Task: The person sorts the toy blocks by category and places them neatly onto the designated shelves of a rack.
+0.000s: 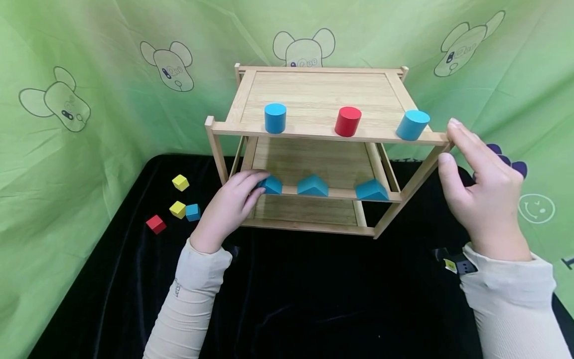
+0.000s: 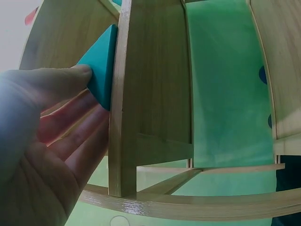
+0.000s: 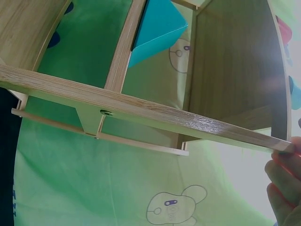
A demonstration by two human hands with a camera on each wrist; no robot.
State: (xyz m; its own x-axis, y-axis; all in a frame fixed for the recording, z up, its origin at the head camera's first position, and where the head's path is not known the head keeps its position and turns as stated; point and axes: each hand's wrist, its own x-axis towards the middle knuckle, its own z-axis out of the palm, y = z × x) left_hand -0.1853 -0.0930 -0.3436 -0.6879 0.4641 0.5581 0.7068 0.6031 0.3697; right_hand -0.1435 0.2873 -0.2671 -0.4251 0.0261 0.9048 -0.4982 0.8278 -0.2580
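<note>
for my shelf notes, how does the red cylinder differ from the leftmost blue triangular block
The red cylinder is round-sided and red; the leftmost blue triangular block is wedge-shaped and blue. The cylinder stands on the top shelf, the block on the middle shelf. No hand touches the cylinder, while the left hand holds the block. Both sit at their shelf's front.

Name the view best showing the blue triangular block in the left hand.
Left wrist: the blue triangular block appears large, its triangular face mostly clear beside the thumb of the left hand. Head shows it small, partly covered by the hand. Right wrist misses it; the blue prism there is another.
</note>
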